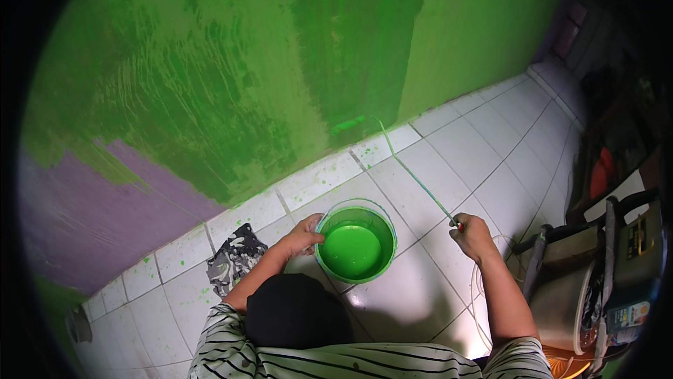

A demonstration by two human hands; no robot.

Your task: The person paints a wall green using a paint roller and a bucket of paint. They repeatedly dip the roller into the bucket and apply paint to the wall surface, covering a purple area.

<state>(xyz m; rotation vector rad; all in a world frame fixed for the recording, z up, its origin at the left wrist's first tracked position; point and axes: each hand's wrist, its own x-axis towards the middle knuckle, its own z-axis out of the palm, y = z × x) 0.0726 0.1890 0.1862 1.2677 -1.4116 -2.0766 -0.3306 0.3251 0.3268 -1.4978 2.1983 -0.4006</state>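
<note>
My left hand [306, 235] grips the left rim of a round bucket [394, 245] holding bright green paint [351, 249]. Out to the right, my right hand [472, 236] is closed on the handle end of a long, thin paint roller frame [420, 182]. The frame's bent far end reaches the foot of the wall, where the green-covered roller [348, 124] is against the painted surface. A patterned grey and black cloth [236, 258] lies on the floor left of my left hand.
The wall [210, 64] is patchy green, with a purple area [105, 226] low at left. Green spots mark the white floor tiles [315, 179]. At right stand a dark-framed rack or chair [539, 253], a pale container [562, 300] and a cable [475, 295]. A grey container [80, 325] stands far left.
</note>
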